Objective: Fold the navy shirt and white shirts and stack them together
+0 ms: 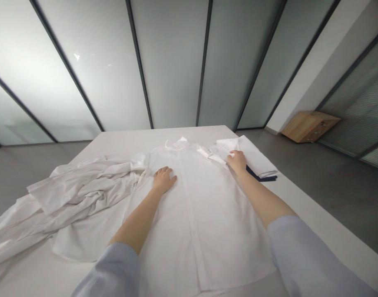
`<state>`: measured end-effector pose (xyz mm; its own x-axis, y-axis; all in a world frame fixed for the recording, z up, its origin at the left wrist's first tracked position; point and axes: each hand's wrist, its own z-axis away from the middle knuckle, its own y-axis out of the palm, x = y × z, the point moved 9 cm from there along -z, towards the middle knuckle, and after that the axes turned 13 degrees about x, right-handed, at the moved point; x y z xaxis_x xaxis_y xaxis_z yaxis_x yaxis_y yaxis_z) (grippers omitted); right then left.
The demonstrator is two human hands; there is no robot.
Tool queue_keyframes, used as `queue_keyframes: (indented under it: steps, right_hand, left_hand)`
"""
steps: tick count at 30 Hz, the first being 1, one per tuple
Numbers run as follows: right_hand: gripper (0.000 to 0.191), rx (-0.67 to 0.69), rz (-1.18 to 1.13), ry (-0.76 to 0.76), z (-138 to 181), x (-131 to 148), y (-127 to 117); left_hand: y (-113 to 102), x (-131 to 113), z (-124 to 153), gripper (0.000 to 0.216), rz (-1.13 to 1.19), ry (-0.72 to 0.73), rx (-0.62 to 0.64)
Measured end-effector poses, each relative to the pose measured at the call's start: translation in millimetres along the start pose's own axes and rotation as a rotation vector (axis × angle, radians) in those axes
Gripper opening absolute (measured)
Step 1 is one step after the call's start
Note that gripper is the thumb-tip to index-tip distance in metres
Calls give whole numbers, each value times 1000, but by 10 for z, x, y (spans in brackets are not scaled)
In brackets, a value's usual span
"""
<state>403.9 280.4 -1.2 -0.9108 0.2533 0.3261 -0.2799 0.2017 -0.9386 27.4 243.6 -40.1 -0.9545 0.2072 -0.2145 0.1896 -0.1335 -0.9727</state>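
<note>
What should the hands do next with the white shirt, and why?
Probably the right hand should pull the bunched sleeve inward over the shirt. It grips that sleeve at the shoulder, while the left hand lies flat on the spread shirt, pinning it to the table.

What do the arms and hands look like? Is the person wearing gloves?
No gloves: the left hand and the right hand are bare, with no rings or watch showing. The left sleeve and right sleeve are plain pale blue cloth and end near the elbows.
</note>
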Motion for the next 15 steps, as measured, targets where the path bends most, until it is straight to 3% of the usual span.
queue_keyframes:
  steps: [6, 12, 15]
  right_hand:
    - [48, 128, 159, -16, -137, -84, 165]
    - [50, 176, 109, 240, -89, -93, 297]
    - [51, 167, 129, 284, -44, -60, 351]
  left_hand:
    - [1, 3, -6, 43, 11, 1, -1]
    - [8, 8, -2, 43, 15, -1, 4]
    - [10, 4, 0, 43, 18, 5, 4]
